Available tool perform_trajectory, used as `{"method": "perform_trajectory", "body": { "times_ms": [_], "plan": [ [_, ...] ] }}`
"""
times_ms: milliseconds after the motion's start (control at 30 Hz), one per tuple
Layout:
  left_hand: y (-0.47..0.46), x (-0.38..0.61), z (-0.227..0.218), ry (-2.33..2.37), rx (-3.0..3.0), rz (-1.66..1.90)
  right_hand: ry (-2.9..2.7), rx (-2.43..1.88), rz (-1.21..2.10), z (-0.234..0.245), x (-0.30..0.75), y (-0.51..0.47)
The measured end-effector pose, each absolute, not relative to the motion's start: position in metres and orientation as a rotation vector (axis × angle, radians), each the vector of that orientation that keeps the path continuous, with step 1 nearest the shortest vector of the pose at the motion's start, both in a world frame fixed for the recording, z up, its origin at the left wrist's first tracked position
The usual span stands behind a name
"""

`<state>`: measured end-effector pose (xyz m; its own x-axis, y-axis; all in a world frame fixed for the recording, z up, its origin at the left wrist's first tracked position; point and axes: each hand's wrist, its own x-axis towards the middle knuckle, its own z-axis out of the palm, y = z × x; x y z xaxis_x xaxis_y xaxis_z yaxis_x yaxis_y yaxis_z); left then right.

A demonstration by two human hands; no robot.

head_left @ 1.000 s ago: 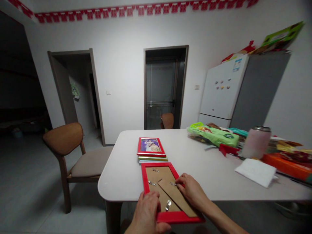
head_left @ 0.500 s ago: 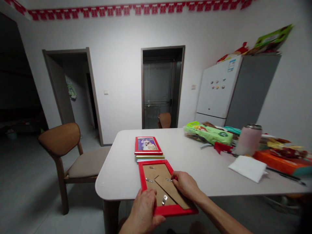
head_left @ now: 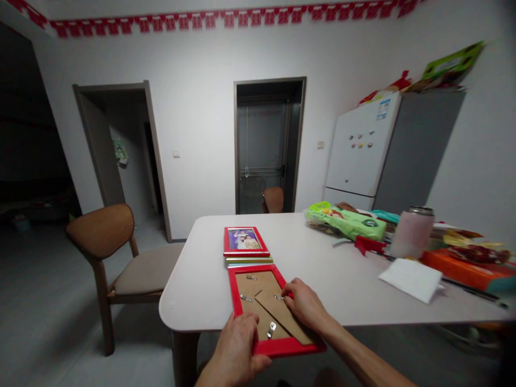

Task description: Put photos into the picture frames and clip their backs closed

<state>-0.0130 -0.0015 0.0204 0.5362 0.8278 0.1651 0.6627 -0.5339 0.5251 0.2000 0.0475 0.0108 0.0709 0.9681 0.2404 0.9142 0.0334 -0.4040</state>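
Note:
A red picture frame (head_left: 278,349) lies back side up at the table's front edge, its near end jutting out past it. Its brown backing board (head_left: 258,285) carries several small metal clips and a slanted stand leg. My left hand (head_left: 239,344) grips the near left corner, thumb along the bottom edge. At the right side, my right hand (head_left: 304,303) has its fingers closed at the frame's edge by the right-hand metal clip (head_left: 278,296); the fingertips partly cover it. Just beyond lies a stack of frames, topped by a red frame with a photo (head_left: 244,240) facing up.
On the right of the white table (head_left: 201,290) are a green packet (head_left: 355,223), a pink bottle (head_left: 413,231), a white tissue (head_left: 413,278) and an orange box (head_left: 459,269). A wooden chair (head_left: 100,234) stands at the left. A fridge (head_left: 358,145) is behind.
The view has shifted very slightly. Both hands stay on the red frame, and the right hand has moved up a little along its edge.

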Motion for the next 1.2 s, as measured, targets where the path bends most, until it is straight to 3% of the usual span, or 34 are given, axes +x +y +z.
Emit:
{"method": "perform_trajectory", "body": {
  "times_ms": [233,400,900,1200],
  "plan": [
    [0.000,-0.015,0.016,1.214,2.360,0.606,-1.991,-1.606,0.150,0.011,0.193,0.021],
    [0.001,-0.014,0.015,1.206,2.344,0.633,-2.318,-1.323,0.336,0.017,0.166,-0.005],
    [-0.001,-0.018,0.017,1.175,2.315,0.608,-2.224,-1.339,0.415,0.029,0.152,0.007],
    [-0.002,-0.022,0.013,1.124,2.312,0.615,-2.273,-1.419,0.234,0.011,0.118,0.063]
  ]
}}
